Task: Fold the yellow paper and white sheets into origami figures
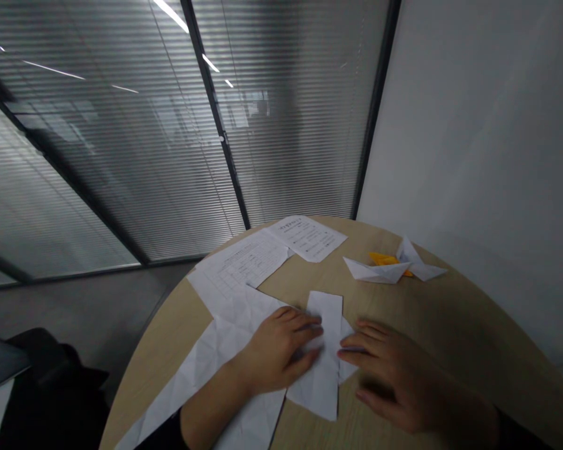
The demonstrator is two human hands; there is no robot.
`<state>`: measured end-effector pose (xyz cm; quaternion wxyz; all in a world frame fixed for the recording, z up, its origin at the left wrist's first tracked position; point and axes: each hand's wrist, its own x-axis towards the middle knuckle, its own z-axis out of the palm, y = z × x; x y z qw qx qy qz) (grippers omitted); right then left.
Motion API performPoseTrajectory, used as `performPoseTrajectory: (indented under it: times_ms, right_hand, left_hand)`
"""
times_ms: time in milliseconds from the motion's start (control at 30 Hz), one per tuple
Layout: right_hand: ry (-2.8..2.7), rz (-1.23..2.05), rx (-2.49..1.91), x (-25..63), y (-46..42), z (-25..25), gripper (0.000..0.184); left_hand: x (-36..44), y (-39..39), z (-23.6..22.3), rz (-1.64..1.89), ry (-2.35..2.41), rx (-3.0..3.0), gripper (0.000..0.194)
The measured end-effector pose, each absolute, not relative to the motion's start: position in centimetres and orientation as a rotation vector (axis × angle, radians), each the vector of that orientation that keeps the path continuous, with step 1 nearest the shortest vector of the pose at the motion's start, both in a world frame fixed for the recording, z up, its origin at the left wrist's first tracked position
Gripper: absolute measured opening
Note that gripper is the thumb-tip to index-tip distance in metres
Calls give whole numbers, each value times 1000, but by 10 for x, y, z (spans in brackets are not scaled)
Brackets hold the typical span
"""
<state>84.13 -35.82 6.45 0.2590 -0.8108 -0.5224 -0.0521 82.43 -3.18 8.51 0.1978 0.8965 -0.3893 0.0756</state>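
At left, a large creased white sheet point(216, 350), flat on the table point(460, 337); beyond, two printed pages point(246, 259). Next, the left hand point(284, 344), grip loosely spread, resting on a folded white paper point(326, 387) lying near mid-table. By the paper's right edge, the right hand point(396, 372), grip likewise spread. Farther back, two white paper shapes point(379, 273), a yellow folded piece point(381, 257) between.

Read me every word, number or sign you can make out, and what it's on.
Nothing is legible.
Far printed sheet: heading and lines, too small to read.
Sheet with a printed grid: text too small to read.
Folded paper strip: no lettering visible.
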Motion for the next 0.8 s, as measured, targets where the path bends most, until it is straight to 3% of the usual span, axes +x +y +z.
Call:
performPoseTrajectory:
  times_ms: [133, 233, 333, 433, 667, 800]
  right_hand:
    - [-1426, -68, -2106, 840, -359, 67, 38]
    - [-1253, -255, -2163, 851, -360, 60, 29]
    - [-1001, -527, -2255, 865, -361, 44, 48]
    - [-927, -570, -2335, 873, -363, 27, 69]
    - [-899, -377, -2354, 878, -371, 17, 64]
    - [-736, -272, -2281, 879, -373, 17, 91]
  left_hand:
    - [823, -32, 83, 164, -1062, 2509, 69]
    - [825, -30, 81, 117, -1161, 2481, 70]
    - [826, -29, 78, 128, -1304, 2422, 64]
    - [828, -30, 75, 183, -1392, 2377, 58]
    - [832, -26, 75, 294, -1132, 2534, 57]
    - [831, -25, 82, 249, -969, 2583, 56]
